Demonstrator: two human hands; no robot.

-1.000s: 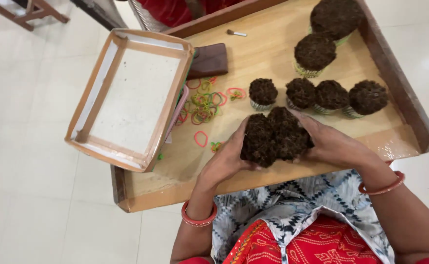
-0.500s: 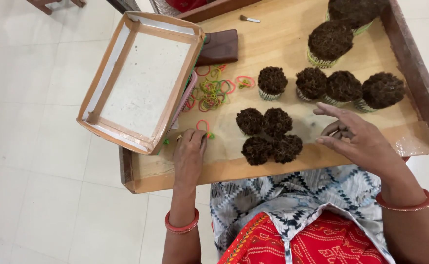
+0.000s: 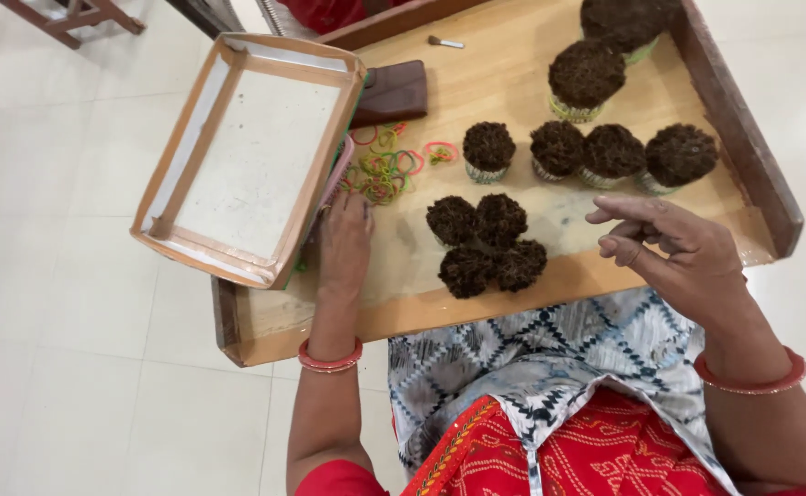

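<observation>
A cluster of several dark brown round bundles [image 3: 484,244] stands on the wooden tray table [image 3: 532,64] near its front edge. My left hand [image 3: 345,243] rests flat on the wood to the left of the cluster, fingers reaching toward a heap of coloured rubber bands [image 3: 383,168]. My right hand [image 3: 674,250] hovers to the right of the cluster, fingers loosely curled and apart, holding nothing.
A row of more dark bundles [image 3: 605,152] stands further back, with two larger ones [image 3: 587,73] behind. An empty shallow wooden tray [image 3: 192,138] overhangs the table's left edge. A brown pouch [image 3: 394,92] lies beside it. The table has a raised right rim [image 3: 734,119].
Both hands let go of the cluster of bundles, which now stands free. My left hand moved left toward the rubber bands; my right hand drew away to the right.
</observation>
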